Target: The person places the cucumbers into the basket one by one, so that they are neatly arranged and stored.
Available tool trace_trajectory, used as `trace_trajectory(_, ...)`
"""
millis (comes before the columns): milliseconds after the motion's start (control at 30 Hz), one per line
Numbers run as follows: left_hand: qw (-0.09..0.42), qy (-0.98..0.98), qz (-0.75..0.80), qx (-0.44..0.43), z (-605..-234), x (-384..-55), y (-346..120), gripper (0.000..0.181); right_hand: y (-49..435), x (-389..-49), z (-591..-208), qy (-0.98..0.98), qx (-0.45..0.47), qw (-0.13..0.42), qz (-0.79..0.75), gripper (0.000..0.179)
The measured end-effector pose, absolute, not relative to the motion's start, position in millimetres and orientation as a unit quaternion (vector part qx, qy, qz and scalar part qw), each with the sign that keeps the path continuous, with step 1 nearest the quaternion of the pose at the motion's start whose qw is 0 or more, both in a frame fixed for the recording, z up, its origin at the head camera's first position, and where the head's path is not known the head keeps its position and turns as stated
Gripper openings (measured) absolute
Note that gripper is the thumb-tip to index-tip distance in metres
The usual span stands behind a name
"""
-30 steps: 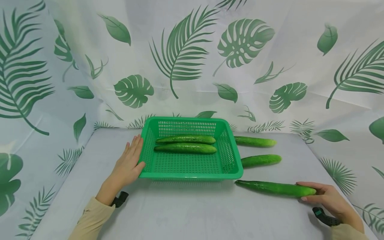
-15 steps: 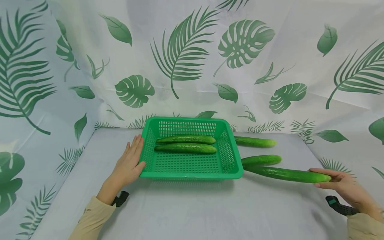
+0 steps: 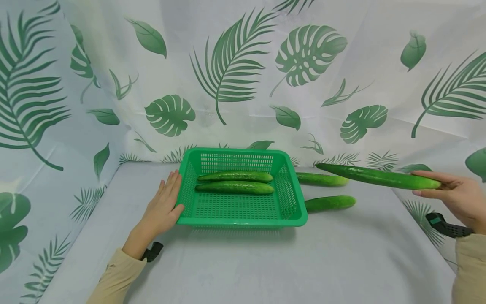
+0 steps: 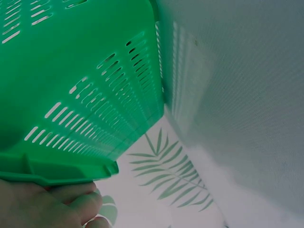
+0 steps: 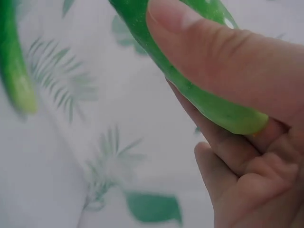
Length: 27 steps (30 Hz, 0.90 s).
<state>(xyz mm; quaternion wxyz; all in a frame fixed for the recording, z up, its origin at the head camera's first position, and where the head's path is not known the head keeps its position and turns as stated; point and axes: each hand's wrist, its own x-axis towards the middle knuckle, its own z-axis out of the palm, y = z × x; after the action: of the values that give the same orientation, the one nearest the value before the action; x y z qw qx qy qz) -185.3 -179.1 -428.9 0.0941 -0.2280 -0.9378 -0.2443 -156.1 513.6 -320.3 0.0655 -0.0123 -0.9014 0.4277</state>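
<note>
Here, a cucumber (image 3: 376, 175) is pinched aloft by the right hand (image 3: 457, 194). The green basket (image 3: 243, 222) is touched by the outstretched left hand (image 3: 162, 207).

Basket (image 3: 243, 222): no readable text showed
Cucumbers (image 3: 376, 175): no label could be read
Curtain (image 3: 250, 126): no words were legible

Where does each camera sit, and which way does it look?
Head: on the person's head, looking forward and down at the basket; left hand, right hand and sleeves show.
Left wrist: on that wrist, looking at the basket's slotted wall; the left hand's fingers show.
Right wrist: on that wrist, looking at the held cucumber; the right hand's thumb shows.
Shared: head and right wrist both show that cucumber.
</note>
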Motion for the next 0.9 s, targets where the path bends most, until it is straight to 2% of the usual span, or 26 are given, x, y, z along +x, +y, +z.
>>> trace_trajectory(200,0.097,-0.936,-0.248,-0.23,-428,-185,-180,0.074,477,-177,-283,-0.906,-0.035,0.058,0.418,0.055)
trace_trajectory(433,0.105,-0.935,-0.247,-0.23,-426,-184,-179,0.073,420,-207,-259,-0.899,0.006,0.046,0.435,0.059)
trace_trajectory(700,0.1,-0.936,-0.249,-0.228,-426,-184,-178,0.074,330,-238,-256,-0.882,0.072,0.029,0.465,0.055)
trace_trajectory(900,0.095,-0.937,-0.247,-0.227,-427,-185,-178,0.074,268,-248,-274,-0.863,0.089,0.0,0.497,0.05)
